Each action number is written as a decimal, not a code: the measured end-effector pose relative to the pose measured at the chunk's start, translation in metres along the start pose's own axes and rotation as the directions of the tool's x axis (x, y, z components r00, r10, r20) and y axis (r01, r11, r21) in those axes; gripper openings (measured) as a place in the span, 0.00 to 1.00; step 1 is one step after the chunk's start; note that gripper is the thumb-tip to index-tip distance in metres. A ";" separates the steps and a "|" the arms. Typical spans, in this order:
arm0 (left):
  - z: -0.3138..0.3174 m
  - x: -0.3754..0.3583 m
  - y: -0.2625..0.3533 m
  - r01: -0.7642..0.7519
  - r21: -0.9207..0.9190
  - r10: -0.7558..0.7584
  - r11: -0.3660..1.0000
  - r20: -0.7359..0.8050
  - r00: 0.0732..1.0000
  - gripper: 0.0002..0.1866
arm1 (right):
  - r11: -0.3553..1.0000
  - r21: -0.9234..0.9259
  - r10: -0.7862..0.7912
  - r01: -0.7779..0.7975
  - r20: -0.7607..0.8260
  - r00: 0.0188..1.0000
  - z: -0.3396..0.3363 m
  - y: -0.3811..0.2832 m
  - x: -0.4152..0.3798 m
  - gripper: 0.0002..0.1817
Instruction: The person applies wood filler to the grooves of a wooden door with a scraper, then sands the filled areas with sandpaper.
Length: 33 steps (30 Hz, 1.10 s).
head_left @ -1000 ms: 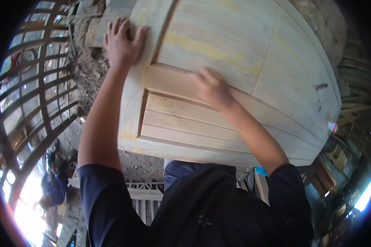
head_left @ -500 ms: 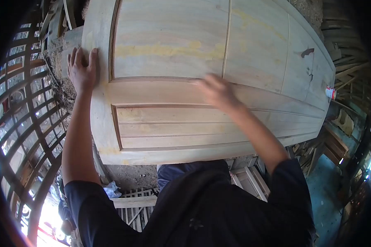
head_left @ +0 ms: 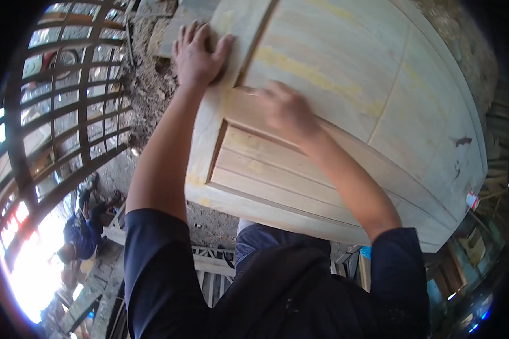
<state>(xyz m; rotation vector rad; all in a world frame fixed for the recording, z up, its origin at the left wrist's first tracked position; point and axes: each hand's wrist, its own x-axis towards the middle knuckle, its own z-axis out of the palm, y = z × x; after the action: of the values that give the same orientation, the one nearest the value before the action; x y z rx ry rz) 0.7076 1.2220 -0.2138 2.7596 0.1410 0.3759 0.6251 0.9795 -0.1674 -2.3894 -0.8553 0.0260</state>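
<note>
A pale wooden door panel [head_left: 333,39], with yellowish filler streaks and recessed mouldings, lies broad in front of me. My left hand [head_left: 199,59] rests at its left edge, fingers spread and the thumb toward the frame. Over the rail between the large upper panel and the slatted lower panel [head_left: 266,161] is my right hand [head_left: 288,113], bent and closed, smeared by motion. Its fingertips are at the moulding near the corner of the upper panel. What they hold, if anything, is too blurred to name.
A lattice wall [head_left: 82,73] stands on the left, beside rough dirt [head_left: 152,85]. Another person [head_left: 82,234] sits low at the lower left. A small red and white can [head_left: 472,200] is at the door's far right end, near stacked wood [head_left: 500,164].
The view has turned left, so the door appears farther right and tilted. My right hand has moved left along the rail, closer to my left hand, which stays at the door's edge.
</note>
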 end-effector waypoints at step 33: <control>-0.025 0.008 0.020 0.129 -0.134 -0.110 0.982 0.141 0.984 0.39 | 0.979 0.122 0.152 -0.164 0.104 0.983 -0.050 0.014 -0.020 0.14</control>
<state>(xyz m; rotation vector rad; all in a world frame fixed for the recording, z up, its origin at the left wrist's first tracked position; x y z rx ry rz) 0.7092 1.2124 -0.1826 2.6093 0.2363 0.1624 0.6271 0.9330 -0.1374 -2.3419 -0.6817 0.2521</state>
